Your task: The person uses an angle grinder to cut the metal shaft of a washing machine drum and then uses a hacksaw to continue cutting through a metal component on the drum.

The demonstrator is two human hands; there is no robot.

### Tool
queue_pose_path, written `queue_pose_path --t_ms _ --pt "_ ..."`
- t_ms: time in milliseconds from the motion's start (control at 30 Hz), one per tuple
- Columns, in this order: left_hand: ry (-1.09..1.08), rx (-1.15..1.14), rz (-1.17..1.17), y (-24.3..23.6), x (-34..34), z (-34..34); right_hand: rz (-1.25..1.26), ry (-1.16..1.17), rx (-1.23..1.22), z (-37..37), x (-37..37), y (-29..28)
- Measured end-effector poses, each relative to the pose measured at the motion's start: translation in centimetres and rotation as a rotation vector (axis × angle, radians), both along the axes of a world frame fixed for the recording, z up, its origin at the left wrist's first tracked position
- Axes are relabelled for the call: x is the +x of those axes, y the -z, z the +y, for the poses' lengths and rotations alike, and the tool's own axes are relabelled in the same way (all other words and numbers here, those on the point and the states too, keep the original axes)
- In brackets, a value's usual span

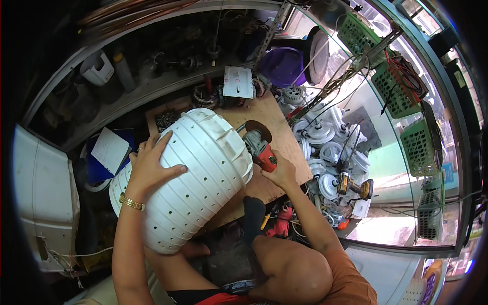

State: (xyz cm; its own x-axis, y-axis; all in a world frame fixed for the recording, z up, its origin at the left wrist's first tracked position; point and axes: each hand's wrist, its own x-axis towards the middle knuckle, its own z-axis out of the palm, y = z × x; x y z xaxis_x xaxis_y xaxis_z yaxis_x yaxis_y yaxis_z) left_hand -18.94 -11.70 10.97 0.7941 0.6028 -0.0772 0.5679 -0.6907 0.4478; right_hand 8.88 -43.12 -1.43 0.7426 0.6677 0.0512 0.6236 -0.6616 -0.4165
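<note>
A white ribbed plastic drum (195,175) dotted with small holes lies on its side across my lap and the wooden board. Spread over its upper left side, my left hand (155,165) rests with fingers apart, steadying contact with the plastic. My right hand (282,173) is wrapped round the red body of an angle grinder (264,155). The grinder's brown disc (258,131) stands beside the drum's ribbed end; whether it touches the plastic I cannot tell.
Under the drum lies a wooden board (284,137). White plastic gearbox-like parts (320,132) and a yellow-black cordless drill (356,187) crowd the right. Green baskets (396,89) hang by the glass. A white metal plate (238,82) sits behind; a notebook (110,151) lies left.
</note>
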Motion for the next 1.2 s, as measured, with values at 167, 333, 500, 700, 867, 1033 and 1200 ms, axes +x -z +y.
queue_pose_path --t_ms 167,333,500,700,867,1033,1200 --pt "-0.003 0.011 -0.003 -0.2 -0.12 0.18 0.008 0.0 -0.016 0.39 0.04 -0.35" --pt "0.001 0.022 -0.007 0.04 -0.11 0.06 0.003 0.004 -0.025 0.37 0.14 -0.19" --pt "0.005 0.021 0.008 -0.14 -0.12 0.04 0.003 0.007 -0.04 0.45 0.09 -0.27" --pt "0.008 0.039 0.013 0.12 -0.24 0.18 0.001 -0.007 -0.028 0.55 0.19 -0.49" --pt "0.006 0.016 0.029 0.01 -0.22 0.21 0.003 -0.008 -0.031 0.3 0.11 -0.14" --pt "0.016 0.034 0.004 0.41 -0.23 0.36 -0.006 0.0 -0.039 0.11 0.09 0.15" --pt "0.012 0.05 0.017 0.29 -0.32 0.34 -0.002 0.004 -0.065 0.41 0.1 -0.07"
